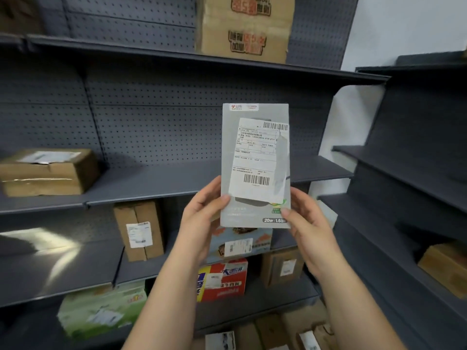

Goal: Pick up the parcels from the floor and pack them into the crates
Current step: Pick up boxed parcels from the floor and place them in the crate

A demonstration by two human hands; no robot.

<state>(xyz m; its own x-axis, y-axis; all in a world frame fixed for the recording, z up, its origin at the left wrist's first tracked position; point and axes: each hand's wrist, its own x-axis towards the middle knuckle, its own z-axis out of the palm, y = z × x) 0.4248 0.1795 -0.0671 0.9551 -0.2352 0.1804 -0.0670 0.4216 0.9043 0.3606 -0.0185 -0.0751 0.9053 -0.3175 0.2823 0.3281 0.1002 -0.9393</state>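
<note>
In the head view, a flat grey parcel (pixel 255 114) is held upright in the air in front of the dark shelving (pixel 156 178), clear of every shelf board. Its long axis is set close to vertical, the short top edge is pointed upward, and the broad face is turned towards the camera. A white shipping label (pixel 255 157) is stuck on that face, with one barcode printed near its top and another near its bottom. The label's right side is seen to be wrinkled.

The lower part of the parcel is pinched from both sides. The left hand (pixel 202 215) is placed at the lower left edge, with the thumb laid on the front face and the fingers curled behind, where they are hidden. The right hand (pixel 305 223) is placed at the lower right corner, with the thumb pressed on the front beside the small print and the fingers wrapped behind. Both bare forearms are raised from the bottom of the frame and angled inward towards the parcel.

A taped brown box (pixel 48 171) is laid on the middle shelf to the left. An upright carton (pixel 140 229) is stood on the shelf below. A red and white box (pixel 222 279) is seen between the forearms.
</note>
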